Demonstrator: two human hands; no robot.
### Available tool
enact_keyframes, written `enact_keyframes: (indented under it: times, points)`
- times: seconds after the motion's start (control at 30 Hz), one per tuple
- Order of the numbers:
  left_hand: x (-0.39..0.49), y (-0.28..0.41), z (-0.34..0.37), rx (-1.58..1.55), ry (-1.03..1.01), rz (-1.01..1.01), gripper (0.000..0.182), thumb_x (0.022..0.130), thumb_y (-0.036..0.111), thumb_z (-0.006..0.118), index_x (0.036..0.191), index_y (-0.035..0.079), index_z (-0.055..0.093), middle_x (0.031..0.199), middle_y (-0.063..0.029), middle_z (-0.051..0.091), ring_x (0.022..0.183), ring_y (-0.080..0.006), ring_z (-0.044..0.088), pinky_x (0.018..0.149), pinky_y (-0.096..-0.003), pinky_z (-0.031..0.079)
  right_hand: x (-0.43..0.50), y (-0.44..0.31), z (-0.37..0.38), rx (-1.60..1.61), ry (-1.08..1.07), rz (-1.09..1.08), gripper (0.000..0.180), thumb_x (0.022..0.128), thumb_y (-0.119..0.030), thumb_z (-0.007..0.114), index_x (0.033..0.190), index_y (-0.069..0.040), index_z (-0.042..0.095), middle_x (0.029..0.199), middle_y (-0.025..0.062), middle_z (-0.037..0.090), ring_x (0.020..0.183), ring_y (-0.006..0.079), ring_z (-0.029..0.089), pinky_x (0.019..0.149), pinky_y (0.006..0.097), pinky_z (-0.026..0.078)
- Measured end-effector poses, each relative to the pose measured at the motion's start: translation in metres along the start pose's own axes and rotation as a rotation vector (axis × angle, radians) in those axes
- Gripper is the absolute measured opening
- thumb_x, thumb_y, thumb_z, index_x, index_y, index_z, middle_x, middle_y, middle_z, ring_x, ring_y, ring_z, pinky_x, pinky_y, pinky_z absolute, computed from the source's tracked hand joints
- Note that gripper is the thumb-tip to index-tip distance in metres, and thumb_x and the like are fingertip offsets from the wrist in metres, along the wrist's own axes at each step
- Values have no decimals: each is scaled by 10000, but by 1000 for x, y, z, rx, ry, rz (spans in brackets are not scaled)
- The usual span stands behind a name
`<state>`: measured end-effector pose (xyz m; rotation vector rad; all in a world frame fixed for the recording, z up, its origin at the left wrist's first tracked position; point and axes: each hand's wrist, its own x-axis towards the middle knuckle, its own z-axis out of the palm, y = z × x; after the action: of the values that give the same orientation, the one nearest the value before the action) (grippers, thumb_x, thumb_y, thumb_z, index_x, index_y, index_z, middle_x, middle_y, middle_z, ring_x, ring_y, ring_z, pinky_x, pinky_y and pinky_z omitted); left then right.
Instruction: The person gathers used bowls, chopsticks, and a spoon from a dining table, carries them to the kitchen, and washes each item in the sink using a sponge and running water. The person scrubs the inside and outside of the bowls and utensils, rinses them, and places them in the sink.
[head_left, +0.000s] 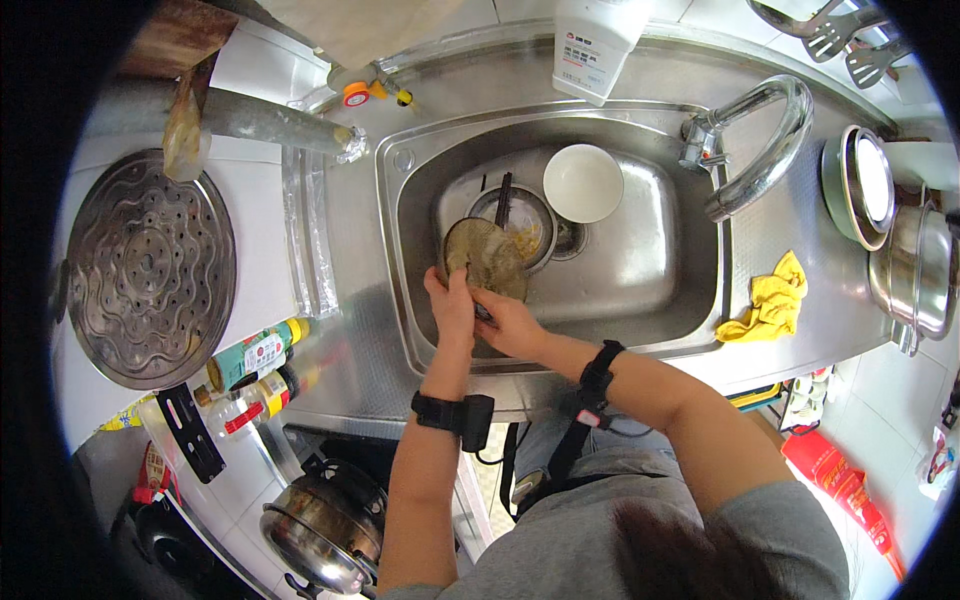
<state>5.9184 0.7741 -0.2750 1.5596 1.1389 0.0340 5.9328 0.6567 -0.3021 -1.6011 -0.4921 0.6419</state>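
My left hand (453, 306) and my right hand (513, 324) are together over the near left part of the stainless steel sink (637, 289). Between them they hold a tilted pan or pot (480, 251) with a brownish, wet-looking inside; its handle is mostly hidden by my fingers. Partly behind it in the basin lies a round metal dish (544, 217) with yellow food scraps and dark chopsticks (504, 199). A white bowl (583, 184) rests beside the dish, partly over the drain. What the pan's underside touches cannot be seen.
A chrome faucet (772, 161) curves at the basin's right rim, with a yellow cloth (772, 300) nearer me. A white detergent bottle (596, 56) stands behind the sink. Stacked bowls (855, 187) and pots are at right. A perforated steamer plate (152, 268), bottles (259, 356) and a lidded pot (326, 517) are at left.
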Motion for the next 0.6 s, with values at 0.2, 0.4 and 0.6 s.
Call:
enact_keyframes:
  times: [0.2, 0.4, 0.6]
  points:
    - [-4, 3, 0, -175, -72, -180, 694, 912, 334, 529, 1447, 4, 235, 1362, -194, 425, 1194, -307, 476, 930, -382, 419, 1, -3, -7, -168, -91, 44, 477, 821, -181, 656, 1269, -72, 534, 1122, 189, 635, 967, 374, 620, 804, 433, 513]
    - [-10, 21, -8, -220, -35, -164, 684, 923, 311, 528, 1469, 35, 221, 1371, -179, 425, 1185, -298, 489, 944, -369, 425, 4, -18, -32, -559, -176, -485, 427, 837, -253, 653, 1206, -59, 562, 1191, 169, 614, 966, 345, 635, 789, 431, 526]
    - [-5, 19, -11, -312, -106, -47, 649, 912, 282, 518, 1460, 63, 248, 1352, -153, 439, 1158, -287, 506, 914, -403, 454, 7, -42, -30, -162, -59, -108, 460, 821, -213, 665, 1236, -55, 547, 1167, 184, 619, 962, 370, 631, 797, 416, 527]
